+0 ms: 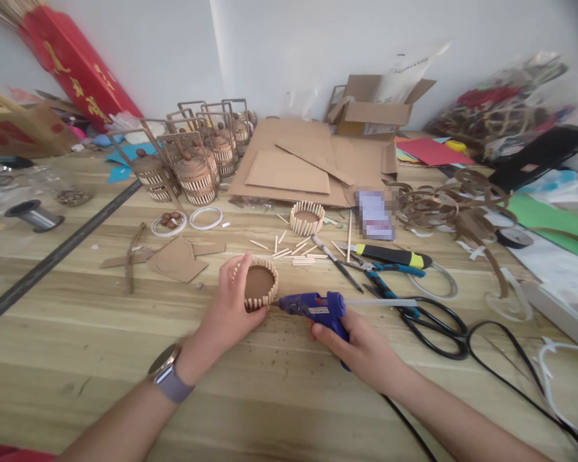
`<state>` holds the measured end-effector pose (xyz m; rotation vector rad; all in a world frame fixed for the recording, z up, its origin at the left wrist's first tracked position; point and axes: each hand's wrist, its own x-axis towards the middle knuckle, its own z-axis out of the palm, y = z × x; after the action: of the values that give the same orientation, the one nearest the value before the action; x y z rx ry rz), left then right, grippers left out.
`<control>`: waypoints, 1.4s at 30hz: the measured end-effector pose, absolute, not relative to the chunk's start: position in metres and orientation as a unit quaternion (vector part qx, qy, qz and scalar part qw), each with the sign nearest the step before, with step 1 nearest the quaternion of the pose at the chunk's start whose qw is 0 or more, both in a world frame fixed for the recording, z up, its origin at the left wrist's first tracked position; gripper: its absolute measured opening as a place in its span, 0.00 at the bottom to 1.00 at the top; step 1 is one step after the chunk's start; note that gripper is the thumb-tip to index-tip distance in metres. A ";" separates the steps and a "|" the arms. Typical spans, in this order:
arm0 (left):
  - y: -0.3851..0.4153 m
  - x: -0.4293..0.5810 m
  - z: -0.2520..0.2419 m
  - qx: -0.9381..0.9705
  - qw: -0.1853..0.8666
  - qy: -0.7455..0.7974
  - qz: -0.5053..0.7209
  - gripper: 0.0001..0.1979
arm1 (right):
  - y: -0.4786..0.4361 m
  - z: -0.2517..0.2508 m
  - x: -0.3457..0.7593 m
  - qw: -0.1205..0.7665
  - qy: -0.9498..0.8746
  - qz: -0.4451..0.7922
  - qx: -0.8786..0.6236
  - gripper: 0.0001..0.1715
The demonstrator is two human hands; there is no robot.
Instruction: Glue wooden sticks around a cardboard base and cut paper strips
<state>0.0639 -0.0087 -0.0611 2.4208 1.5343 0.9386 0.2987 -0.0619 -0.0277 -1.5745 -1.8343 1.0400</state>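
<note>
My left hand [238, 292] is closed around the left side of a small round basket [268, 289] with a brown base and a ring of short wooden sticks for its wall. In my right hand [351, 340] is a blue hot glue gun [313, 305], gripped by its handle, with a pale glue stick [380, 302] sticking out of the back. The gun's nozzle points left, close to the basket's lower right edge. Just beyond lie several loose wooden sticks [303, 252] and a second stick-walled ring [307, 219].
Scissors [436, 330], pliers [380, 282], a yellow-black utility knife [392, 255] and a pen-like tool [337, 263] lie to the right. Cardboard sheets [289, 172] and several finished small lanterns [195, 181] stand behind. A black cord [404, 423] runs along the right front.
</note>
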 end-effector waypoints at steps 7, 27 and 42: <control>-0.009 0.064 -0.060 0.804 0.062 0.505 0.307 0.52 | -0.062 -0.029 0.296 0.233 -0.684 0.376 -0.580 0.21; -0.008 0.063 -0.060 0.808 0.072 0.498 0.306 0.51 | -0.066 -0.037 0.294 0.251 -0.714 0.359 -0.546 0.21; -0.008 0.063 -0.061 0.807 0.070 0.504 0.301 0.51 | -0.070 -0.038 0.291 0.214 -0.731 0.327 -0.559 0.19</control>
<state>0.0625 -0.0078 -0.0606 2.4273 1.5162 0.9062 0.2914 -0.0698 -0.0385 -1.5508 -2.0282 0.9077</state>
